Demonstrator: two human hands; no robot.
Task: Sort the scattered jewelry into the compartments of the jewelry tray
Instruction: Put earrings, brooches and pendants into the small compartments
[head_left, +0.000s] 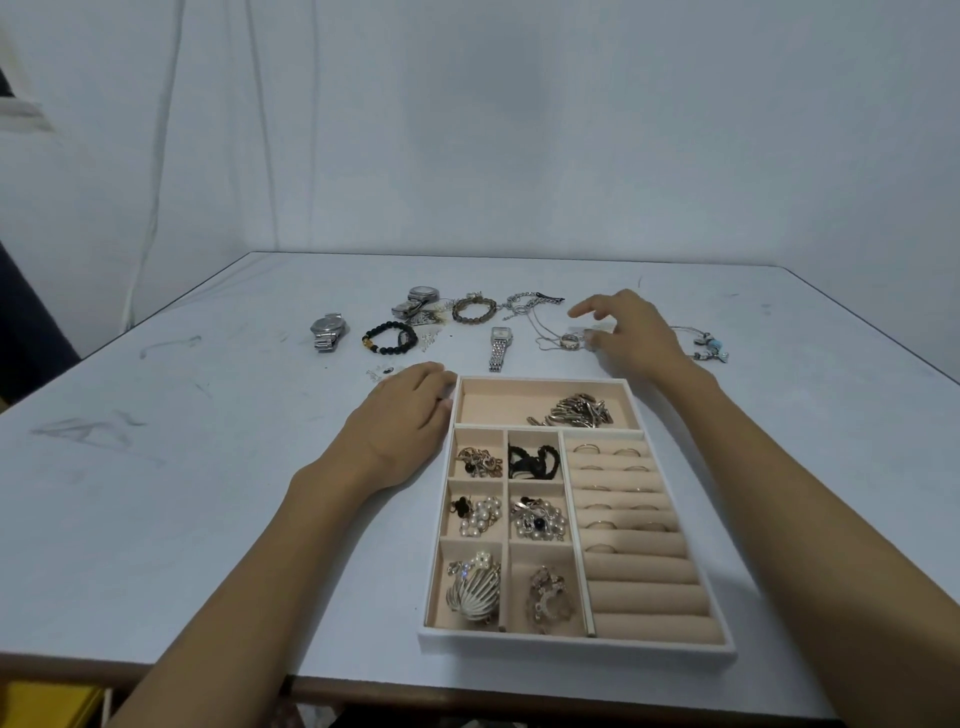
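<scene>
The jewelry tray (571, 649) sits near the table's front edge, its small compartments holding brooches, pearls and earrings, its ring rolls holding several rings. My left hand (400, 423) rests against the tray's far left corner, fingers curled, holding nothing. My right hand (626, 332) hovers beyond the tray with fingers spread, just right of a ring on a thin chain (567, 340). Scattered beyond the tray lie a silver watch (328, 332), a black bead bracelet (390, 338), a brown bead bracelet (474, 310), a slim square watch (500, 348) and a charm bracelet (709, 347).
More watches (415, 302) and a tangle of silver chains (524, 302) lie at the back of the cluster. Small earrings (385, 372) lie left of my left hand. The white table (156, 493) has pen marks; a white sheet hangs behind.
</scene>
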